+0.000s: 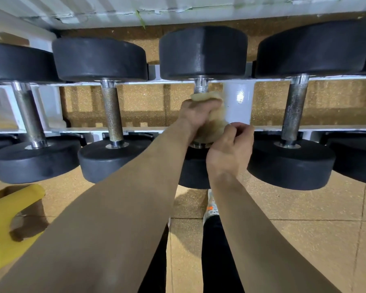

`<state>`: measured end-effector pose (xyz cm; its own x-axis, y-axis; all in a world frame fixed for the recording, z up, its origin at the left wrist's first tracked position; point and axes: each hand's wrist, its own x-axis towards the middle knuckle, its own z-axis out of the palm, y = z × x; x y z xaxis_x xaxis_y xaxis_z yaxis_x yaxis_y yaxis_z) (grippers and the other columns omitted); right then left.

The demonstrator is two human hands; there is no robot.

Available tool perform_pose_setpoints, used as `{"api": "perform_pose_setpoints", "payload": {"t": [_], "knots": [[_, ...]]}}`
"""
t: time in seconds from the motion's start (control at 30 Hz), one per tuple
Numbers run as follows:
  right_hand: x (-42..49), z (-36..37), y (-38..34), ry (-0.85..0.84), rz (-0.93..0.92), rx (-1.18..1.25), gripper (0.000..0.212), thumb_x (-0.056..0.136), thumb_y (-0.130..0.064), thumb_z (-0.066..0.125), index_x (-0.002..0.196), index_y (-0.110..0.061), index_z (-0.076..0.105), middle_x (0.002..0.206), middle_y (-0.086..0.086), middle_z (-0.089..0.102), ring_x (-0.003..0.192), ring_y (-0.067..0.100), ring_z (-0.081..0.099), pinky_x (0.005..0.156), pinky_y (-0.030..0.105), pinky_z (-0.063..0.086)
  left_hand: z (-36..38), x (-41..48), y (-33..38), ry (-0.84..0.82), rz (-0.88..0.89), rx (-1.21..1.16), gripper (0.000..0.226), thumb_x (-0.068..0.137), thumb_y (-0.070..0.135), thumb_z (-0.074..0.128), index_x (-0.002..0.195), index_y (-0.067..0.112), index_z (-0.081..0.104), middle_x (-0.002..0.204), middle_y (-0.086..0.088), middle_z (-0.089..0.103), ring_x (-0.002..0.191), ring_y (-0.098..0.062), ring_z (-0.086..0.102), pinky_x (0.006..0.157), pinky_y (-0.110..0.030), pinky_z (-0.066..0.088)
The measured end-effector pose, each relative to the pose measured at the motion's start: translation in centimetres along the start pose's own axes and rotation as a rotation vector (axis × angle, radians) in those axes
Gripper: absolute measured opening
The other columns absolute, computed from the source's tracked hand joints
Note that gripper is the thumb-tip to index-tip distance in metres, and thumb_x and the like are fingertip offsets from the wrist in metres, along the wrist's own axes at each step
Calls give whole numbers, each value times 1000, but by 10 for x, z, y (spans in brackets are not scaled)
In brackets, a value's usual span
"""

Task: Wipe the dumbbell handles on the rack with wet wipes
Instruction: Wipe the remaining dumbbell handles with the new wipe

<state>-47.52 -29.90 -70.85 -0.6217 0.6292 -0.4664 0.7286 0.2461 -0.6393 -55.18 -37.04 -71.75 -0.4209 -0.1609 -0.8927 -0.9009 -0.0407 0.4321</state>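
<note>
Left hand: the left hand [199, 115] curls its fingers tight round a pale yellow crumpled wet wipe [217, 123], clamping it on a handle.
Right hand: the right hand [230, 149], just below those fingers, pinches the wet wipe's lower edge with curled fingertips [240, 129] and thumb.
Handle: the knurled silver metal dumbbell handle [201, 88] shows bare just above the left fingers.
Rack: a white painted metal rack [239, 102] stands right of the left fingers.
Far left of the fingers: a yellow handled object [0, 218].

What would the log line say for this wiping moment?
step: wiping dumbbell handle | left hand: grips wipe around it | right hand: pinches wipe's near end | place: rack
</note>
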Motion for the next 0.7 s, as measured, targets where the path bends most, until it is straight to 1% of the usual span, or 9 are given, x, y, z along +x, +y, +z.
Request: {"api": "perform_pose_setpoints", "payload": {"t": [0.13,0.2,0.27,0.33,0.37,0.47,0.57,0.6,0.7], "knots": [[0,0,-1,11,7,12,33,81,-41,35,97,-24,57,100,0,65,93,27,60,85,50,51,-9,8,16,-132,23,-147,55,66,35,88,109,4,74,102,-16,77,94,-37,75,83,-52,61],[-1,2,-2,17,-2,14,41,77,-47,31,97,-24,58,99,0,65,93,28,60,84,51,51,-8,13,21,-115,52,-202,48,72,29,87,109,1,74,103,-19,76,95,-39,74,81,-57,61],[-1,2,-2,18,-3,11,47,75,-51,28,97,-23,59,99,1,66,93,29,61,84,52,51,-3,14,20,-34,132,-131,43,81,32,82,109,2,70,101,-12,76,93,-31,74,86,-44,62],[-2,0,-2,16,-13,12,49,76,-52,27,97,-21,59,99,2,65,92,30,60,84,53,51,5,11,9,82,180,50,32,93,35,71,111,10,61,107,-3,67,102,-19,65,89,-19,53],[-3,-1,-4,8,-17,12,49,77,-52,27,97,-21,59,99,2,65,93,30,60,84,54,51,11,10,2,125,189,147,29,98,34,64,118,14,57,113,-5,62,108,-18,60,85,-14,46],[-4,-3,-7,5,-12,5,49,77,-54,27,96,-21,59,99,2,65,96,30,60,88,53,49,19,12,-18,192,48,339,42,100,34,58,131,6,56,127,-10,64,108,-24,63,81,-26,47],[-4,-3,-8,-6,-2,-8,50,77,-55,28,95,-21,59,98,2,66,97,30,60,88,52,49,19,9,-26,153,-22,418,35,96,24,63,127,7,60,120,-7,68,101,-22,65,71,-21,44],[-4,-3,-8,-5,3,-14,49,77,-55,28,95,-21,59,98,2,66,97,30,60,89,52,49,18,11,-26,147,-32,408,35,93,22,66,125,8,62,118,-7,69,103,-23,67,73,-19,48],[-5,-2,-8,7,3,-12,48,78,-55,28,92,-21,58,96,2,65,95,31,59,88,52,49,8,17,-19,39,-158,159,33,76,19,81,106,8,71,101,-7,76,90,-22,71,86,-36,61]]}}
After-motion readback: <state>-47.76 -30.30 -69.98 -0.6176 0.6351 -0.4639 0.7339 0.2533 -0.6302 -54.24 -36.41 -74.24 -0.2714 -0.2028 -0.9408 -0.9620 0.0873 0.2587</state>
